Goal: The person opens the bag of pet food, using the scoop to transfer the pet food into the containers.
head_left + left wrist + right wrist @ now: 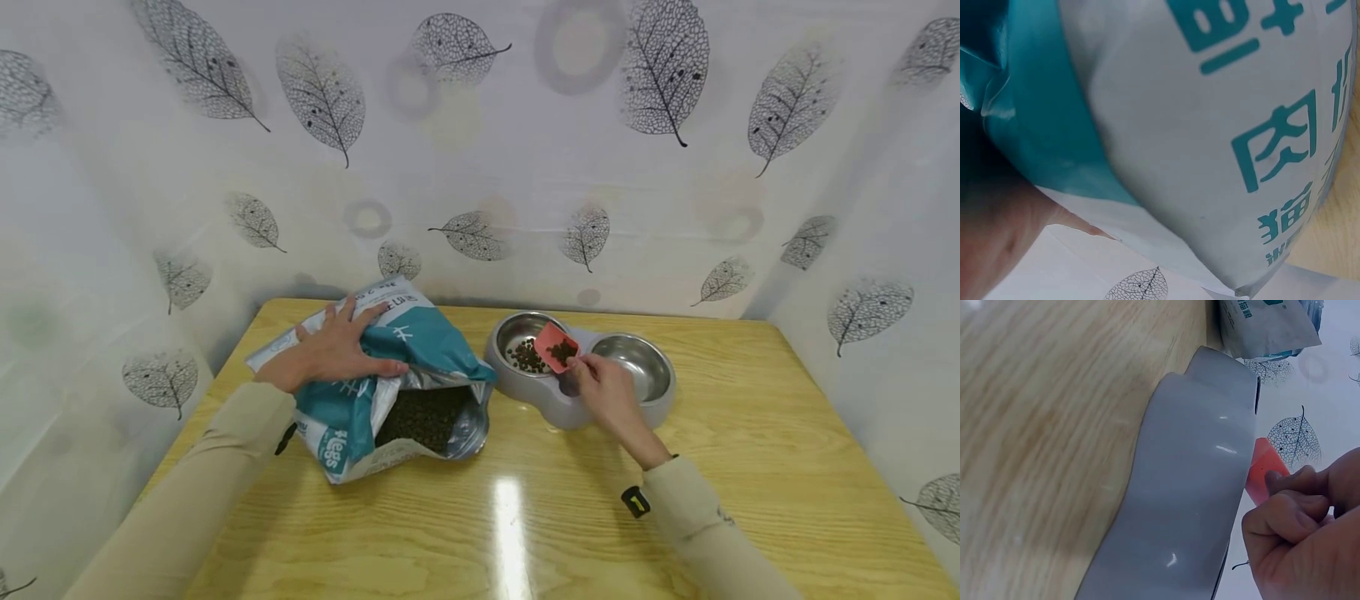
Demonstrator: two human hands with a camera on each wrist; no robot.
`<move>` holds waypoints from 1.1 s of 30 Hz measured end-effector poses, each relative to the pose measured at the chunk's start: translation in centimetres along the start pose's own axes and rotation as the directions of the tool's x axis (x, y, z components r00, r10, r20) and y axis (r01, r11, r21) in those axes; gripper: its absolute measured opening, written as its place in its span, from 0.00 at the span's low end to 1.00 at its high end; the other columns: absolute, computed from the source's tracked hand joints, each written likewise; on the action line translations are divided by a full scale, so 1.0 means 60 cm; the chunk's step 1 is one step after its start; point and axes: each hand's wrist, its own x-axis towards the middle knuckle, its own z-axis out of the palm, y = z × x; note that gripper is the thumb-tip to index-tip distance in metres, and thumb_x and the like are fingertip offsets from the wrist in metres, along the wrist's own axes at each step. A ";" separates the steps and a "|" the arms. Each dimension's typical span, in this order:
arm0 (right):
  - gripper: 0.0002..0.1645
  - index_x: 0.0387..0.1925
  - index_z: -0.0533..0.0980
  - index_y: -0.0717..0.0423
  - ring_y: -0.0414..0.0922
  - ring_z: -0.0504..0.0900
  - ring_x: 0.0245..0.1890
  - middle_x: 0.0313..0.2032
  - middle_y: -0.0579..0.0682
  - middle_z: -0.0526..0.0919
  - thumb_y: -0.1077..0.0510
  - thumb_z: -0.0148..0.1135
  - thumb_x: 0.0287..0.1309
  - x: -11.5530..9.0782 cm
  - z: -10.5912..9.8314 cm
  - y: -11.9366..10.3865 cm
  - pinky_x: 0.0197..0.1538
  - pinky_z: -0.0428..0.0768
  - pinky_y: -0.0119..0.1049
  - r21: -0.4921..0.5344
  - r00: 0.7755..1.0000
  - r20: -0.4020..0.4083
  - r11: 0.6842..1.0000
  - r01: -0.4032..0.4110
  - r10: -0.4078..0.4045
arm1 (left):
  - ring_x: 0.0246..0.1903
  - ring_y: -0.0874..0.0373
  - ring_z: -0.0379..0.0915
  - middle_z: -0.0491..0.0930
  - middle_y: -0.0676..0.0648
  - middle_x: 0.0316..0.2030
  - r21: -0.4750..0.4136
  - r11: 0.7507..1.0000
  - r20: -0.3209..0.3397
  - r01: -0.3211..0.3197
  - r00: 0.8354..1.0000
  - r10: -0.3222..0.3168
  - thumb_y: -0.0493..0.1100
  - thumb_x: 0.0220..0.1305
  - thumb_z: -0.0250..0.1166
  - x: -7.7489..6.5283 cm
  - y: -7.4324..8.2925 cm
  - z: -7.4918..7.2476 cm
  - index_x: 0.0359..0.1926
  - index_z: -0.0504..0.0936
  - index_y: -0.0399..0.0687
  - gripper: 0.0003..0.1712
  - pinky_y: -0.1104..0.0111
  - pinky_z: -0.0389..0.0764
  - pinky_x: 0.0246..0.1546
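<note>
Left of centre on my feed, the left hand [333,348] spreads over the bag [423,340]; right of centre, my right hand [609,393] pinches a red scoop [550,342].

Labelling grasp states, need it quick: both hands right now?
Left hand: open, fingers spread, resting on the bag.
Right hand: closed, holding the red scoop with kibble in it.
</note>
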 end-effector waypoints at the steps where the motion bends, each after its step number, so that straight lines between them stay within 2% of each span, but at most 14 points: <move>1: 0.17 0.34 0.84 0.63 0.45 0.73 0.25 0.22 0.52 0.80 0.56 0.57 0.73 0.002 0.000 -0.001 0.30 0.69 0.37 -0.008 1.000 0.001 1.000 0.006 -0.006 | 0.77 0.21 0.25 0.31 0.31 0.81 0.001 1.000 -0.001 0.000 1.000 0.000 0.85 0.52 0.60 0.000 0.000 0.000 0.84 0.41 0.64 0.68 0.14 0.37 0.59; 6: 0.21 0.22 0.76 0.59 0.43 0.66 0.20 0.16 0.47 0.70 0.56 0.57 0.74 0.009 0.000 -0.002 0.27 0.64 0.35 -0.053 0.999 0.009 0.998 0.033 -0.033 | 0.77 0.21 0.24 0.30 0.30 0.81 0.003 1.000 0.003 -0.002 1.000 0.002 0.85 0.52 0.60 0.001 -0.001 0.000 0.84 0.41 0.64 0.68 0.14 0.37 0.59; 11: 0.19 0.22 0.74 0.60 0.43 0.66 0.19 0.16 0.50 0.72 0.59 0.58 0.73 0.008 0.000 -0.005 0.25 0.65 0.36 -0.141 0.989 -0.005 0.980 0.143 -0.145 | 0.77 0.21 0.25 0.30 0.30 0.81 0.005 1.000 0.002 -0.004 1.000 0.004 0.85 0.52 0.60 0.001 -0.001 0.001 0.84 0.41 0.64 0.68 0.14 0.37 0.59; 15: 0.13 0.31 0.79 0.64 0.45 0.72 0.17 0.19 0.54 0.79 0.61 0.59 0.72 0.006 0.004 -0.007 0.22 0.72 0.39 -0.251 0.972 -0.011 0.941 0.225 -0.235 | 0.77 0.21 0.26 0.30 0.30 0.81 0.011 1.000 -0.001 -0.002 1.000 0.002 0.85 0.52 0.60 0.001 -0.001 0.001 0.84 0.41 0.64 0.68 0.14 0.38 0.59; 19: 0.13 0.33 0.78 0.62 0.52 0.78 0.19 0.20 0.56 0.79 0.58 0.59 0.73 0.005 0.008 -0.008 0.21 0.77 0.46 -0.339 0.971 0.003 0.913 0.225 -0.238 | 0.77 0.22 0.25 0.30 0.31 0.81 0.009 1.000 0.004 -0.003 1.000 0.003 0.85 0.52 0.59 0.002 -0.002 0.001 0.84 0.41 0.65 0.68 0.14 0.37 0.59; 22: 0.15 0.30 0.75 0.61 0.55 0.79 0.18 0.19 0.56 0.77 0.56 0.60 0.72 0.004 0.010 -0.010 0.19 0.76 0.49 -0.408 0.967 -0.002 0.883 0.233 -0.255 | 0.77 0.22 0.24 0.30 0.31 0.81 0.007 1.000 0.008 -0.005 1.000 0.005 0.85 0.52 0.59 0.002 -0.002 0.002 0.84 0.40 0.65 0.68 0.14 0.37 0.59; 29: 0.11 0.34 0.74 0.62 0.57 0.76 0.16 0.19 0.58 0.75 0.58 0.66 0.66 0.003 0.015 -0.010 0.16 0.73 0.49 -0.542 0.933 -0.054 0.795 0.272 -0.355 | 0.77 0.21 0.24 0.30 0.31 0.81 0.002 1.000 0.006 -0.003 1.000 0.003 0.85 0.52 0.59 0.000 0.000 0.000 0.84 0.41 0.64 0.68 0.14 0.37 0.59; 32: 0.10 0.34 0.74 0.61 0.57 0.76 0.17 0.20 0.58 0.76 0.59 0.65 0.67 0.003 0.016 -0.008 0.16 0.73 0.49 -0.535 0.933 -0.059 0.800 0.270 -0.354 | 0.77 0.21 0.24 0.30 0.30 0.81 -0.002 1.000 0.003 -0.005 1.000 0.005 0.85 0.52 0.60 -0.001 0.000 0.000 0.84 0.41 0.64 0.68 0.14 0.37 0.59; 33: 0.10 0.34 0.74 0.61 0.56 0.76 0.17 0.19 0.57 0.76 0.59 0.64 0.68 0.003 0.015 -0.008 0.16 0.73 0.48 -0.506 0.936 -0.062 0.820 0.269 -0.345 | 0.77 0.21 0.24 0.30 0.30 0.81 -0.003 1.000 0.004 -0.005 1.000 0.005 0.85 0.52 0.59 -0.001 0.000 0.000 0.84 0.41 0.64 0.68 0.14 0.37 0.59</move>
